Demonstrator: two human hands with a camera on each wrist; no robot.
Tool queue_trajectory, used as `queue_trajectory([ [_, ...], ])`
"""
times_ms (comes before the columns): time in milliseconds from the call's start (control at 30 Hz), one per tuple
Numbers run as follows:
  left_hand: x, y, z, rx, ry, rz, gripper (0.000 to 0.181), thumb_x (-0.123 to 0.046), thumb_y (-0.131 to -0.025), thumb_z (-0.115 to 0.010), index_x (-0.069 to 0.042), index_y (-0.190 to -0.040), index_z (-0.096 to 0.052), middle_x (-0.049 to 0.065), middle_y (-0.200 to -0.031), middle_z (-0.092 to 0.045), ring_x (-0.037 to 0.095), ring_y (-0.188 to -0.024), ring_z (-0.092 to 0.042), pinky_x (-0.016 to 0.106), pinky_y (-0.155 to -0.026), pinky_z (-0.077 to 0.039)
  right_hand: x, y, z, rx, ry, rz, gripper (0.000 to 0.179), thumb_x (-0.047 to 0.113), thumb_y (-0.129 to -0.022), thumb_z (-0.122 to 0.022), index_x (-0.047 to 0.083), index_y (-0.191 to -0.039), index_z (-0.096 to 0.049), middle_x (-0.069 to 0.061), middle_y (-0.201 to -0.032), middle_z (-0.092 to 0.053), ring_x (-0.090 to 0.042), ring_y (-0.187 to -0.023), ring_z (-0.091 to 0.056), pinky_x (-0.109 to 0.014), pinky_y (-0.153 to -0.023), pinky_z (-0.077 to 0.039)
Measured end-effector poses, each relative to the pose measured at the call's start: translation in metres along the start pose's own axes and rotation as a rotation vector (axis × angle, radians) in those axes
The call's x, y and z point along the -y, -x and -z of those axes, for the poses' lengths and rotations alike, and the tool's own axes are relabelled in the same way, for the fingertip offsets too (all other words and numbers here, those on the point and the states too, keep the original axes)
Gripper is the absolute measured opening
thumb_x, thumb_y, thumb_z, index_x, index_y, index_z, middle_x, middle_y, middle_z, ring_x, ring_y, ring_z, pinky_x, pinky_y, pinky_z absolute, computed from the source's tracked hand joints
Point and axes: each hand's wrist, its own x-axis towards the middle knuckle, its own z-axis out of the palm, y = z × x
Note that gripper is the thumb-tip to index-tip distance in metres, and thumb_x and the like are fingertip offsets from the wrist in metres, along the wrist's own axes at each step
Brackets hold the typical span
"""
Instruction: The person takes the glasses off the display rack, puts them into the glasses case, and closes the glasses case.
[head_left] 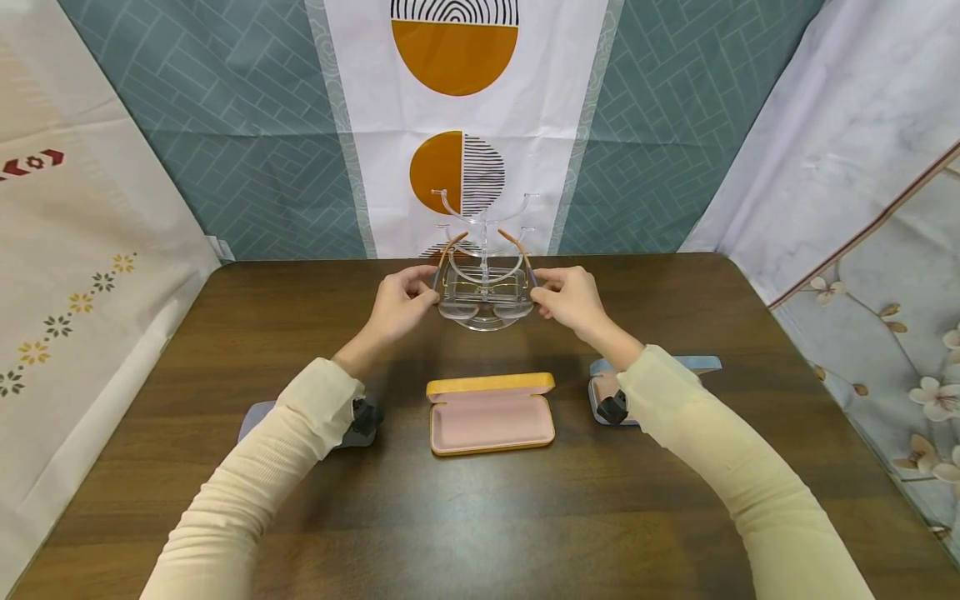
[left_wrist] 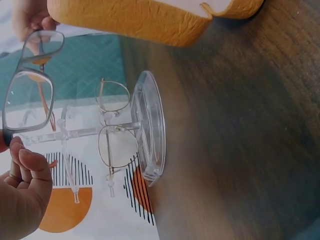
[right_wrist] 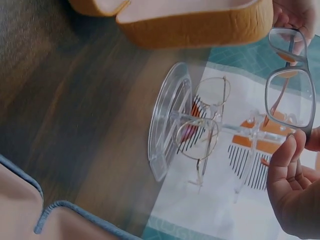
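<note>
Both hands hold one pair of grey-framed glasses [left_wrist: 29, 102], with orange temple tips, in front of the clear display stand [head_left: 485, 242]. My left hand [head_left: 401, 304] pinches the glasses' left side. On the other side, my right hand [head_left: 573, 300] pinches near the hinge. In the head view the temples point up and back toward the stand's arms. A gold wire-framed pair [left_wrist: 118, 146] sits on the stand's lower tier, behind the grey pair. Whether the held glasses touch the stand cannot be told.
An open yellow glasses case [head_left: 491, 423] with pink lining lies mid-table. An open blue case [head_left: 697, 363] is partly covered by the right sleeve. Under the left forearm lies a grey-blue case [head_left: 257, 415]. Patterned curtains [head_left: 262, 167] hang behind the table.
</note>
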Motion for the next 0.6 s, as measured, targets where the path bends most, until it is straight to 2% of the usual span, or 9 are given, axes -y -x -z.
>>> queue_trajectory([
  [100,-0.001,0.003,0.0,-0.006,0.015,-0.003,0.041,0.006,-0.075,-0.052,0.007,-0.116,-0.057,0.012,-0.064,-0.06,0.011,-0.052,-0.042,0.023,-0.051,-0.034,0.002,0.004,0.0,0.0,-0.01,-0.004,0.042,0.001,-0.082,-0.053,-0.001,-0.124,-0.054,-0.017,-0.079,-0.065,-0.034,-0.065,-0.062,-0.033,-0.058,-0.053],
  [167,-0.001,0.004,0.001,-0.006,0.025,-0.002,0.041,0.007,-0.075,-0.052,0.007,-0.116,-0.057,0.014,-0.065,-0.06,0.01,-0.052,-0.042,0.022,-0.05,-0.034,0.003,0.006,-0.001,-0.002,-0.013,-0.006,0.042,0.001,-0.081,-0.053,-0.001,-0.124,-0.054,-0.016,-0.078,-0.066,-0.036,-0.066,-0.062,-0.032,-0.057,-0.053],
  [300,-0.002,0.007,0.002,0.002,0.04,0.004,0.041,0.007,-0.076,-0.052,0.007,-0.117,-0.057,0.016,-0.066,-0.06,0.008,-0.05,-0.041,0.021,-0.049,-0.033,0.005,0.011,-0.001,-0.003,-0.012,-0.006,0.043,0.001,-0.081,-0.052,-0.001,-0.123,-0.055,-0.018,-0.079,-0.065,-0.033,-0.063,-0.061,-0.03,-0.055,-0.052],
  [433,-0.007,0.011,0.004,0.014,0.054,0.011,0.042,0.008,-0.076,-0.052,0.007,-0.117,-0.056,0.004,-0.06,-0.057,0.007,-0.05,-0.04,0.021,-0.049,-0.032,0.004,0.014,-0.001,-0.001,-0.015,-0.005,0.043,0.001,-0.081,-0.052,-0.001,-0.123,-0.055,-0.02,-0.079,-0.065,-0.028,-0.059,-0.061,-0.028,-0.052,-0.051],
  [500,-0.01,0.014,0.005,0.016,0.061,0.012,0.041,0.01,-0.075,-0.051,0.008,-0.117,-0.056,0.001,-0.059,-0.055,0.008,-0.049,-0.04,0.021,-0.049,-0.032,0.005,0.016,-0.001,0.0,-0.017,-0.003,0.043,0.001,-0.08,-0.053,-0.001,-0.123,-0.055,-0.018,-0.078,-0.065,-0.029,-0.06,-0.061,-0.024,-0.047,-0.046],
  [600,-0.015,0.018,0.005,0.017,0.062,0.007,0.041,0.011,-0.075,-0.05,0.01,-0.115,-0.056,0.005,-0.059,-0.056,0.008,-0.049,-0.04,0.022,-0.048,-0.032,0.005,0.02,0.0,0.005,-0.015,0.013,0.043,0.0,-0.08,-0.053,-0.001,-0.123,-0.055,-0.017,-0.076,-0.065,-0.031,-0.06,-0.061,-0.019,-0.041,-0.036],
])
